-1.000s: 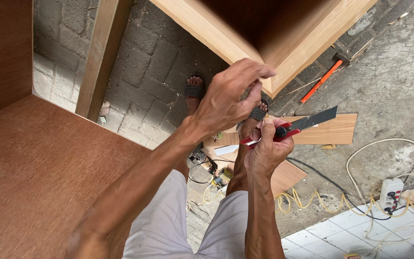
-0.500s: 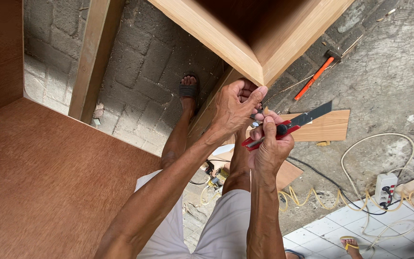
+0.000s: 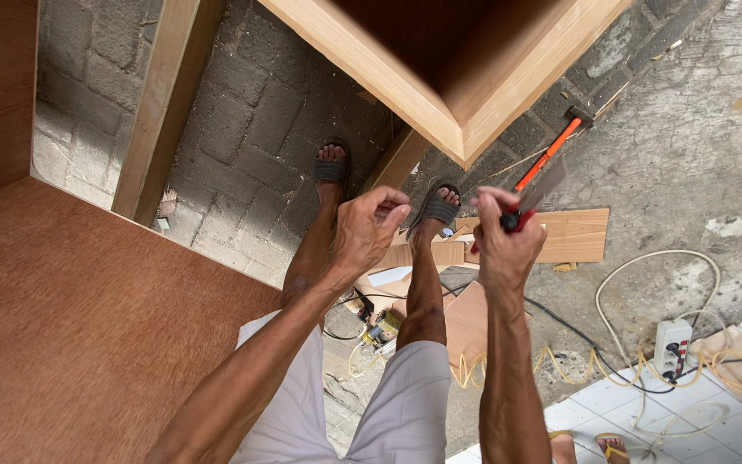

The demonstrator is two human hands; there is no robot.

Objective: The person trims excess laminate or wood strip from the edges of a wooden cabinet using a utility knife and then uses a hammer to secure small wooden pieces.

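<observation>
Now right hand [image 3: 501, 242] gripping knife [image 3: 532, 199], blade angled up-right

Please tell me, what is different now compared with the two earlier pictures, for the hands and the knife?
The left hand has come off the right hand and moved away to the left, loosely curled and empty. Earlier both hands were pressed together around the utility knife. The right hand still grips the knife, blade now pointing up and right. The wooden cabinet corner stays above them.

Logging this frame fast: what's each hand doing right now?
Left hand: loosely curled, holding nothing visible.
Right hand: closed on a knife.
</observation>
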